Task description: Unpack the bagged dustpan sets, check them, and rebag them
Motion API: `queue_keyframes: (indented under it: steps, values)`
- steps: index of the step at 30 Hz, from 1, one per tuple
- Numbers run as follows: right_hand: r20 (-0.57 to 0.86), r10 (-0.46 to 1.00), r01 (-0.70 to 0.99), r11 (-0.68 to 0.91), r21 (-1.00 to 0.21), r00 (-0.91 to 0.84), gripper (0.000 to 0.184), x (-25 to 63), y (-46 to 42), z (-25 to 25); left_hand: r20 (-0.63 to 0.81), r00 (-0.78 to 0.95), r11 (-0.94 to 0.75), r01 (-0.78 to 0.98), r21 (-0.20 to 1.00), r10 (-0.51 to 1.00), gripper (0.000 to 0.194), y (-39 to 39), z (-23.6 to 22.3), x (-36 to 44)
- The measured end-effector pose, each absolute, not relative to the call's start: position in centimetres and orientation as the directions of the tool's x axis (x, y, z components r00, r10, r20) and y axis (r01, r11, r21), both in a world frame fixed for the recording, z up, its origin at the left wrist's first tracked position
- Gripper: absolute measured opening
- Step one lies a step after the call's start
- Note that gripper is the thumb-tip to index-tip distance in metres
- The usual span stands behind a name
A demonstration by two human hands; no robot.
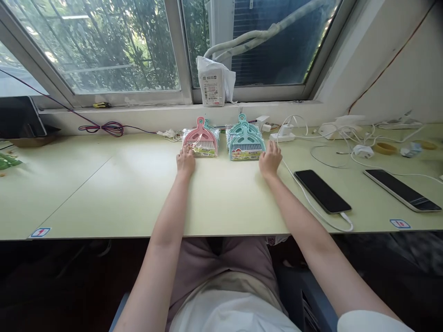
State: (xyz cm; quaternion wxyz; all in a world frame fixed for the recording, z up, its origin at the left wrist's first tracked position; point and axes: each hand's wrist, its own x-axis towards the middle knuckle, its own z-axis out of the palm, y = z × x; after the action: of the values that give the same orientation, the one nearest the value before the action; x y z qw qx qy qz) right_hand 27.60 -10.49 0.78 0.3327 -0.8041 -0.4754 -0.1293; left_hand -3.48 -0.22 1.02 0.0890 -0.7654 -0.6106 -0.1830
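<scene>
On the table's far side, by the window wall, lie two groups of mini dustpan-and-brush sets in clear plastic wrap. The left group has a pink dustpan set (pixel 201 138) on top, with a green handle showing behind it. To its right, a mint-green dustpan set (pixel 245 140) lies over another green one. My left hand (pixel 186 160) is closed at the lower left corner of the pink set. At the lower right edge of the green set, my right hand (pixel 270 159) has its fingers curled against the wrap. Both hands' fingertips are partly hidden.
A black phone (pixel 322 191) with a white charging cable lies right of my right arm, a second phone (pixel 401 190) beyond it. Power strips and tangled cables (pixel 346 131) line the back right. A white box in plastic (pixel 212 85) stands on the sill. A dark screen (pixel 21 117) is far left.
</scene>
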Motion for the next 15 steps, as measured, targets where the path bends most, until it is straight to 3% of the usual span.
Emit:
queue_keyframes:
  steps: [2, 4, 9, 15]
  values:
    - [0.36, 0.658, 0.737, -0.478, -0.479, 0.661, 0.052, 30.8, -10.4, -0.3, 0.442, 0.207, -0.265, 0.961, 0.073, 0.873, 0.048, -0.4, 1.2, -3.3]
    - [0.298, 0.648, 0.689, -0.507, -0.517, 0.701, 0.047, 32.2, -10.1, -1.1, 0.488, 0.234, -0.312, 0.947, 0.083, 0.841, 0.047, -0.5, 1.3, -3.1]
    - [0.289, 0.711, 0.693, -0.374, -0.616, 0.641, 0.04, 31.7, -9.2, -1.4, 0.569, 0.319, -0.468, 0.873, 0.134, 0.758, 0.035, -0.7, 1.3, -2.5]
    - [0.217, 0.718, 0.594, -0.325, -0.736, 0.661, 0.022, 31.6, -9.1, -1.1, 0.603, 0.394, -0.606, 0.772, 0.193, 0.694, 0.028, -0.5, 1.1, -2.4]
